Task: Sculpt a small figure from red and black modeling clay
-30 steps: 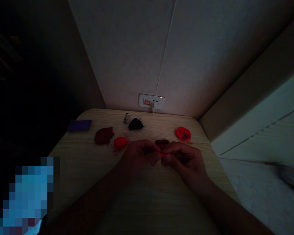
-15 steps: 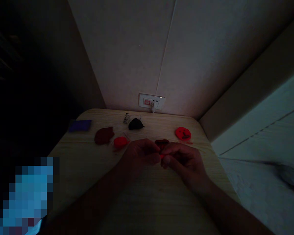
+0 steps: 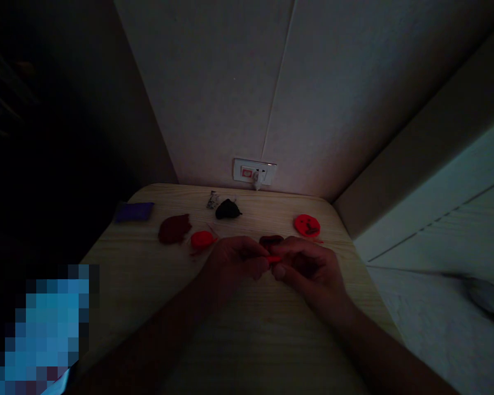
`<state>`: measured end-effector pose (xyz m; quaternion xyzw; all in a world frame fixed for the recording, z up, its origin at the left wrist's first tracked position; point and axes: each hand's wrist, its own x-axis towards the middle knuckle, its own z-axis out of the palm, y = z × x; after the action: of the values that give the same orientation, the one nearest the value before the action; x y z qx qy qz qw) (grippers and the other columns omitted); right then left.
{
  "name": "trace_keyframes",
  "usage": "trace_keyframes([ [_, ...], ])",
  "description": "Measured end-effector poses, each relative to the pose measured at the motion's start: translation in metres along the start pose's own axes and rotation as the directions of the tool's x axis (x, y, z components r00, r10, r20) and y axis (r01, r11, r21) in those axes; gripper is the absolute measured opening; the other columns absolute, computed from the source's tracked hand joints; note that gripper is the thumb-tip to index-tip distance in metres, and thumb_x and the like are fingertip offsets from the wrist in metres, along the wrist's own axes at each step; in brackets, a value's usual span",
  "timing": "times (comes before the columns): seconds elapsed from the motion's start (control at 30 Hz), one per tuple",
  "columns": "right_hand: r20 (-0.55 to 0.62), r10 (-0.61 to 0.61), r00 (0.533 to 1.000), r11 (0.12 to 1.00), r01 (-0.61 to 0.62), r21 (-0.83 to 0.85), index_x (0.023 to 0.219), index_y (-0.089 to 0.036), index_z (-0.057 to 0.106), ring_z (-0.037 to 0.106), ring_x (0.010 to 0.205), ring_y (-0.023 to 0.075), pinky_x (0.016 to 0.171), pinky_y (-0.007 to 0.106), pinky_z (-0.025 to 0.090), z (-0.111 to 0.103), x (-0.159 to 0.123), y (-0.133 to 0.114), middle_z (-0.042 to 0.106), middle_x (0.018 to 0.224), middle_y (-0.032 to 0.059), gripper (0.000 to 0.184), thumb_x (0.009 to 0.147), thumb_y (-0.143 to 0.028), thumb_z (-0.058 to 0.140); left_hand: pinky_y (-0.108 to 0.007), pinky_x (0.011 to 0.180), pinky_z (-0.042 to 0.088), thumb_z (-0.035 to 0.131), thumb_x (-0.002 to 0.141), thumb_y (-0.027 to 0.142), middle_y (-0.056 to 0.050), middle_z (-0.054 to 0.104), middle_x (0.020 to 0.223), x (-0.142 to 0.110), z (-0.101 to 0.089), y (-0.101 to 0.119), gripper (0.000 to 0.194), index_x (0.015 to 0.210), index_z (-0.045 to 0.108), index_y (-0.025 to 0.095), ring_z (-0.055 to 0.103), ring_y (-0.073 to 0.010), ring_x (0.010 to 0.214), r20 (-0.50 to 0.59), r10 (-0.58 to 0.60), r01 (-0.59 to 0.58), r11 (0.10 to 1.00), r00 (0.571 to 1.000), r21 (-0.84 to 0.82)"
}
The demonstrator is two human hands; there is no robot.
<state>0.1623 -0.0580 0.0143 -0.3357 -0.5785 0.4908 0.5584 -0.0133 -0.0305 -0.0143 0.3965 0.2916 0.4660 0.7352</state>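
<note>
Between the fingertips of both hands is a small piece of red modelling clay (image 3: 274, 259). My left hand (image 3: 236, 260) pinches its left end, and my right hand (image 3: 308, 263) pinches the right end. Just behind the fingers lies a dark red-brown clay piece (image 3: 270, 240), partly covered by my right hand. A red lump of clay (image 3: 202, 240) sits to the left of my left hand, beside a flat brown-red clay piece (image 3: 175, 229). Off to the right lies a flat red clay disc (image 3: 307, 225) with dark marks like a face.
A black clay lump (image 3: 228, 209) and a small dark-speckled scrap (image 3: 212, 199) lie near the back of the wooden table (image 3: 247, 334). At its left edge rests a purple packet (image 3: 134, 212). A wall socket (image 3: 254, 171) with a plug is behind the table.
More of the red clay shows between the fingertips now. My hands have otherwise barely shifted, and the pieces on the table lie as before.
</note>
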Motion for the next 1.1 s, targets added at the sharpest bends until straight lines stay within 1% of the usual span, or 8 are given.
trace_keyframes([
  [0.13, -0.022, -0.039, 0.999, 0.992, 0.036, -0.125, 0.094, -0.026, 0.084, 0.075, 0.082, 0.0173, 0.067, 0.025, 0.064, -0.0002, -0.0004, -0.0011, 0.079, 0.088, 0.0049, 0.015, 0.081, -0.017, 0.086, -0.021, 0.054, 0.042, 0.096, 0.063, 0.036, 0.000, 0.069, 0.059, -0.0006, 0.0003, 0.0006, 0.029, 0.073, 0.078, 0.017, 0.056, -0.0091, 0.054, 0.004, -0.005, 0.005, 1.000, 1.000, 0.000],
  [0.2, -0.032, -0.052, 0.998, 0.988, 0.047, -0.149, 0.091, -0.025, 0.083, 0.074, 0.081, 0.0172, 0.066, 0.024, 0.064, -0.0001, -0.0006, -0.0021, 0.078, 0.085, 0.0048, 0.013, 0.082, -0.016, 0.085, -0.021, 0.053, 0.041, 0.096, 0.063, 0.034, 0.000, 0.069, 0.059, -0.0003, 0.0002, 0.0001, 0.026, 0.073, 0.078, 0.017, 0.056, -0.0090, 0.053, 0.020, -0.010, 0.010, 1.000, 1.000, 0.003],
  [0.3, -0.036, -0.035, 0.999, 0.991, 0.030, -0.131, 0.086, -0.022, 0.079, 0.071, 0.069, 0.0133, 0.062, 0.022, 0.061, 0.0006, -0.0007, -0.0037, 0.075, 0.078, 0.0025, 0.008, 0.083, -0.017, 0.084, -0.022, 0.053, 0.041, 0.094, 0.065, 0.031, -0.001, 0.070, 0.060, 0.0006, 0.0006, 0.0005, 0.022, 0.074, 0.079, 0.017, 0.056, -0.0096, 0.053, 0.039, -0.007, 0.008, 1.000, 0.999, -0.026],
  [0.4, -0.051, 0.005, 0.999, 0.994, -0.010, -0.110, 0.081, -0.020, 0.075, 0.067, 0.058, 0.0109, 0.054, 0.020, 0.058, 0.0014, -0.0002, -0.0046, 0.072, 0.070, 0.0007, 0.011, 0.083, -0.021, 0.085, -0.024, 0.056, 0.043, 0.090, 0.068, 0.032, -0.003, 0.073, 0.067, 0.0014, 0.0012, 0.0024, 0.022, 0.078, 0.079, 0.015, 0.057, -0.0110, 0.055, 0.031, -0.001, 0.004, 0.994, 1.000, -0.107],
  [0.6, -0.077, 0.004, 0.997, 0.999, -0.008, -0.046, 0.084, -0.020, 0.077, 0.070, 0.055, 0.0135, 0.051, 0.023, 0.061, 0.0008, -0.0006, -0.0011, 0.075, 0.069, 0.0019, 0.010, 0.082, -0.024, 0.086, -0.025, 0.057, 0.044, 0.084, 0.073, 0.033, -0.005, 0.072, 0.068, 0.0013, 0.0006, 0.0055, 0.022, 0.078, 0.079, 0.013, 0.060, -0.0126, 0.058, 0.028, -0.025, 0.029, 0.985, 0.999, -0.169],
  [0.8, -0.069, 0.076, 0.995, 0.997, -0.074, 0.024, 0.086, -0.020, 0.081, 0.072, 0.051, 0.0145, 0.049, 0.024, 0.064, 0.0008, -0.0018, 0.0006, 0.077, 0.064, 0.0024, 0.005, 0.085, -0.024, 0.084, -0.026, 0.057, 0.044, 0.081, 0.075, 0.033, -0.006, 0.072, 0.069, 0.0011, 0.0003, 0.0059, 0.021, 0.078, 0.079, 0.013, 0.060, -0.0137, 0.058, 0.013, -0.026, 0.028, 0.983, 1.000, -0.180],
  [0.97, -0.062, 0.093, 0.994, 0.996, -0.093, 0.006, 0.084, -0.021, 0.081, 0.072, 0.051, 0.0149, 0.049, 0.023, 0.064, 0.0014, -0.0007, -0.0019, 0.078, 0.066, 0.0020, 0.016, 0.074, -0.024, 0.093, -0.027, 0.058, 0.045, 0.078, 0.077, 0.032, -0.006, 0.071, 0.070, 0.0012, -0.0007, 0.0052, 0.019, 0.079, 0.079, 0.013, 0.061, -0.0148, 0.061, 0.019, -0.020, 0.023, 0.982, 1.000, -0.188],
  [1.1, -0.055, 0.129, 0.990, 0.992, -0.129, 0.014, 0.082, -0.019, 0.080, 0.072, 0.050, 0.0152, 0.049, 0.025, 0.064, 0.0008, -0.0019, -0.0015, 0.077, 0.064, 0.0022, 0.014, 0.078, -0.027, 0.090, -0.027, 0.057, 0.045, 0.078, 0.077, 0.033, -0.006, 0.071, 0.069, 0.0017, -0.0008, 0.0053, 0.021, 0.079, 0.079, 0.012, 0.060, -0.0148, 0.060, 0.037, -0.023, 0.029, 0.983, 0.999, -0.180],
])
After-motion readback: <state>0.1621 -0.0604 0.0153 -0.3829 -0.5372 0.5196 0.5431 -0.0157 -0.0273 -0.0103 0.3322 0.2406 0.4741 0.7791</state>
